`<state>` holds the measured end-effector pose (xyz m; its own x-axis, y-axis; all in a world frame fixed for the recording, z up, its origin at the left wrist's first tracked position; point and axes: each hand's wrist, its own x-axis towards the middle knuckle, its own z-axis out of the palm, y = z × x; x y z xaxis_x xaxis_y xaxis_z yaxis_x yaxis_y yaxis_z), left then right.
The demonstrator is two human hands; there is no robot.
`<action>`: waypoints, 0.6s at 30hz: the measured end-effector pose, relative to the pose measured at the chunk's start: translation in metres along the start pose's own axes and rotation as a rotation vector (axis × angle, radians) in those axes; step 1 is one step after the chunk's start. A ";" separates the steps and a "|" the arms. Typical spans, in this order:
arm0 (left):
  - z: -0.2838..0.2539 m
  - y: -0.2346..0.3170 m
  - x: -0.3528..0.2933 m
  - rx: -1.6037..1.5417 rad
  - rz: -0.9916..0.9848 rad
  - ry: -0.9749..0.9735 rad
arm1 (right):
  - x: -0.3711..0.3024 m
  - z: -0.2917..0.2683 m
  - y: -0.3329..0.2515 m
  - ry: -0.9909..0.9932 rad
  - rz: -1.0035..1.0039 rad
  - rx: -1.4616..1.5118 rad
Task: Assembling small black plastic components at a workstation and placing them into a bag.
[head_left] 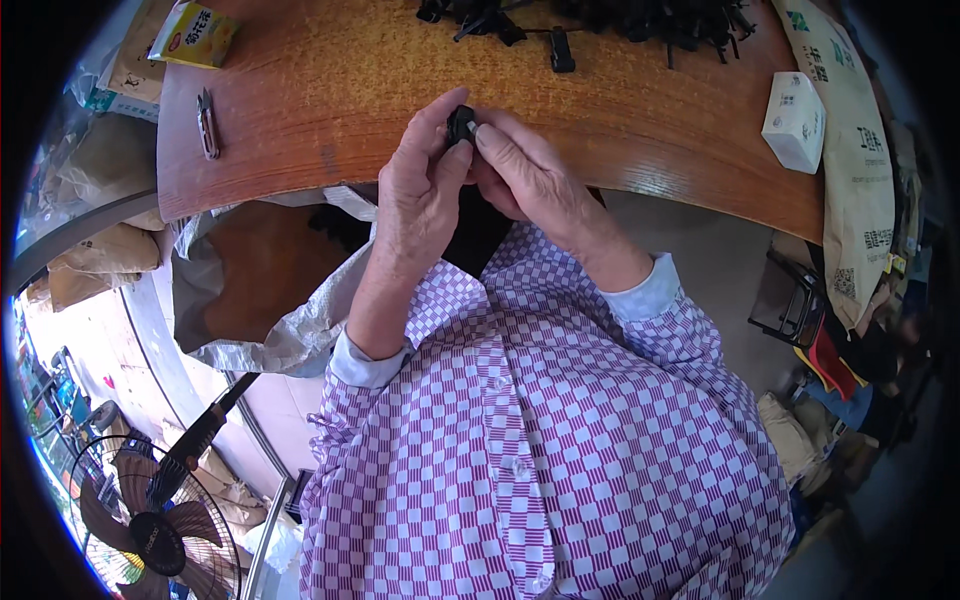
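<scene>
Just over the table's near edge, a small black plastic piece [460, 125], perhaps a buckle, is pinched between my two hands. My left hand [418, 195] grips its left side with thumb and fingers. From the right, my right hand [535, 180] closes on it, thumb bent against the piece. Fingers cover most of it, so its exact kind cannot be made out. Farther back lies a heap of black straps and clips [640, 25], with a single black clip [562, 52] in front of it.
On the wooden table [330, 110] are thread snips [207, 125] at left, a yellow packet [195, 35], and a white box [795, 122] at right. Below the edge, an open white woven sack [330, 310] holds some black pieces. A fan [158, 540] stands lower left.
</scene>
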<state>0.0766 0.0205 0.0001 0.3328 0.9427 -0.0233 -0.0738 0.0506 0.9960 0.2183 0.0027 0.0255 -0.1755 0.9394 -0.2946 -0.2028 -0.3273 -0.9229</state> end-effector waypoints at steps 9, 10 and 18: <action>0.000 -0.003 0.004 0.040 0.002 0.071 | 0.010 -0.001 0.013 -0.023 -0.016 -0.015; 0.000 -0.004 0.004 0.030 -0.002 0.071 | 0.011 -0.001 0.014 -0.028 -0.035 -0.030; -0.003 0.009 -0.004 0.388 0.053 0.144 | 0.017 0.003 0.013 -0.075 -0.022 0.014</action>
<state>0.0718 0.0181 0.0091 0.2009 0.9786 0.0446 0.2815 -0.1012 0.9542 0.2097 0.0136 0.0090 -0.2425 0.9363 -0.2541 -0.2205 -0.3083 -0.9254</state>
